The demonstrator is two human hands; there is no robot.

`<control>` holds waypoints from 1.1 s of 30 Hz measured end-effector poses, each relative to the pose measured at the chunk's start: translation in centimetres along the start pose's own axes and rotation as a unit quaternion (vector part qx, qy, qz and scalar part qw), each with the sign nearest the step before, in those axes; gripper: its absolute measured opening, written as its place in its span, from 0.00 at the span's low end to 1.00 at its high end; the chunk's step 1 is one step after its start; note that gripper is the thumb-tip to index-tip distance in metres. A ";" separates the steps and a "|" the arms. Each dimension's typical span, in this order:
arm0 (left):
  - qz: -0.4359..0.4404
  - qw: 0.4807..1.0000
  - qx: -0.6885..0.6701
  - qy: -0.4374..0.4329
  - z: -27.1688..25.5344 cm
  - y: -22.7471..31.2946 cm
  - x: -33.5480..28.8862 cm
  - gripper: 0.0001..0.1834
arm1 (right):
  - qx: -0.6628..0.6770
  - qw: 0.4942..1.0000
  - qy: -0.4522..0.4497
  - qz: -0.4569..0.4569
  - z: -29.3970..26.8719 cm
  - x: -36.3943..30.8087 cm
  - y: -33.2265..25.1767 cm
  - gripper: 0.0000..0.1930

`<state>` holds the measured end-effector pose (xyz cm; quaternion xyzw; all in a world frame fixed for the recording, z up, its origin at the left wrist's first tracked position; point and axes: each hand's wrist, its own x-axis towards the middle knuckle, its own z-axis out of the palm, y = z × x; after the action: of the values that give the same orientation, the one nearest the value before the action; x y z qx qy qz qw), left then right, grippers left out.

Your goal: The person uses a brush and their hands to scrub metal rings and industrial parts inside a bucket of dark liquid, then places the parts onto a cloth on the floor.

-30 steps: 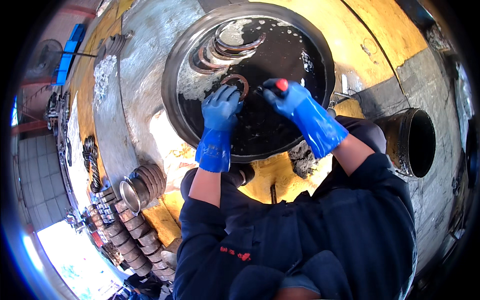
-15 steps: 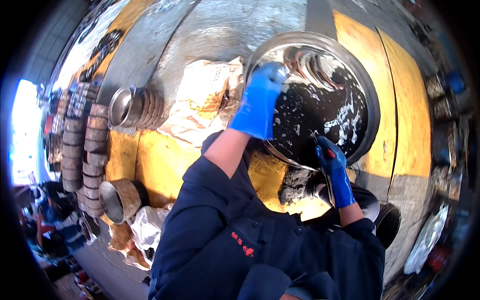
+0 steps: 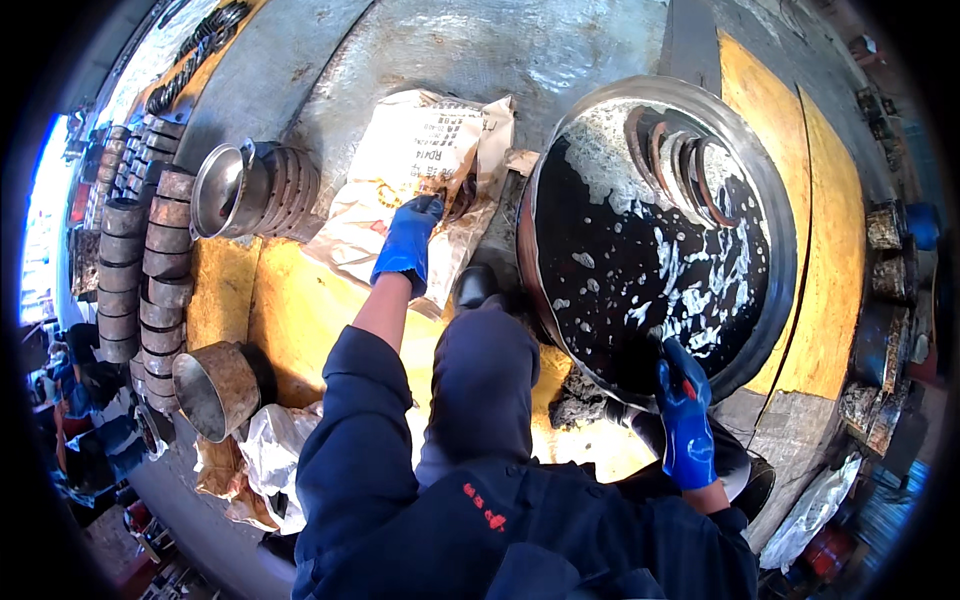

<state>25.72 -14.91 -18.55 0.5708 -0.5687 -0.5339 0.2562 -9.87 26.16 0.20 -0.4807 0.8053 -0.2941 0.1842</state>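
Observation:
My left hand [image 3: 408, 240], in a blue rubber glove, reaches over a paper sack [image 3: 400, 150]. Its fingertips are at a dark ring-like piece [image 3: 462, 198] lying on the sack; whether they grip it I cannot tell. To the right stands a wide round metal tub [image 3: 783, 200] of dark liquid with white foam. Several metal rings [image 3: 690, 165] stand in a row at its far side, partly above the liquid. My right hand [image 3: 686, 415], gloved in blue, is closed at the tub's near rim around something I cannot make out; a small red patch shows by its fingers.
A stack of round metal pans [image 3: 235, 190] stands left of the sack. Farther left are columns of metal rings [image 3: 168, 250], with a large short cylinder [image 3: 215, 390] nearer me. A crumpled white bag [image 3: 280, 450] lies by it. My knee [image 3: 480, 385] is between sack and tub.
My left hand has moved left from above the tub to the paper sack. My right hand stays by the tub's near rim. The view has shifted slightly.

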 end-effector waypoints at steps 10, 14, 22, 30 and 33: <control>0.010 0.992 0.128 -0.012 6.1 0.9 1.7 0.19 | 0.009 0.999 -0.028 -0.023 -0.8 1.0 -3.2 0.18; -0.038 0.911 0.411 -0.024 5.6 -0.7 5.0 0.18 | 0.049 0.997 -0.058 0.012 -1.0 1.6 -3.8 0.19; -0.096 0.927 0.362 0.010 3.2 -1.7 8.7 0.21 | 0.027 0.998 -0.059 -0.009 -1.0 1.8 -4.0 0.19; 0.053 0.963 0.260 -0.058 3.8 0.3 4.0 0.31 | -0.023 0.999 -0.040 -0.011 -1.1 0.7 -2.2 0.19; 0.047 0.939 0.331 -0.084 5.1 0.8 3.2 0.45 | 0.043 0.998 -0.052 -0.003 -1.2 2.1 -4.5 0.19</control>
<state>20.17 -16.45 -20.41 0.5489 -0.7590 -0.3489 0.0296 -8.50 23.02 3.99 -0.4897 0.7795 -0.3036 0.2455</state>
